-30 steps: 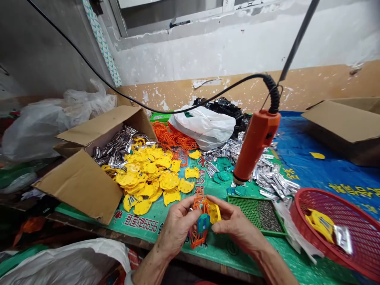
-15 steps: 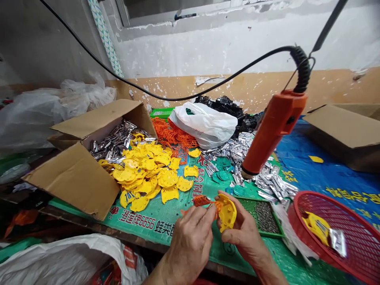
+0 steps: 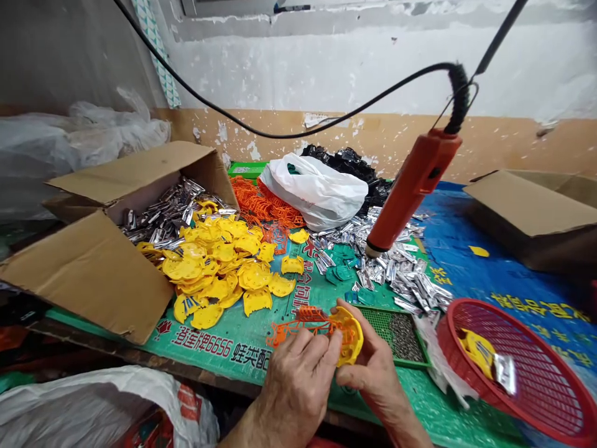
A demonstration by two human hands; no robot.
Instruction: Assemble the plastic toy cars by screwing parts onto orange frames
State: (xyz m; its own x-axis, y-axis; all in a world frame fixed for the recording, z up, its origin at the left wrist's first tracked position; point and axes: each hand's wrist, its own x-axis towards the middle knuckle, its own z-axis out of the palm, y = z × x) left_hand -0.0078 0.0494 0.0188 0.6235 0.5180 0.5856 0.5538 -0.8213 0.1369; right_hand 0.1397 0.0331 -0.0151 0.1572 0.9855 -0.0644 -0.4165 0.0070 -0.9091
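Note:
My right hand (image 3: 373, 367) is closed around a curved yellow plastic piece (image 3: 355, 339), its hollow side turned to the left. An orange plastic lattice part (image 3: 310, 315) is pinched in my left hand (image 3: 301, 373), and one end of it lies inside the yellow piece. My left fingertips press at the yellow piece's inner side and partly hide the contact. Left of my hands spreads a heap of similar yellow pieces (image 3: 224, 255). Just right of them sits a green tray (image 3: 380, 320) of small dark screws (image 3: 405, 336).
An orange electric screwdriver (image 3: 405, 193) hangs from above over silver strips (image 3: 422, 280) and teal pieces (image 3: 342, 255). A red basket (image 3: 555, 361) holds yellow and silver parts. Cardboard boxes (image 3: 88, 274) flank the table. A white bag (image 3: 312, 193) lies behind, beside orange parts (image 3: 261, 199).
The orange part has moved against the yellow piece, its end now inside the hollow, and my left fingers have closed in on it. The whole view has shifted slightly.

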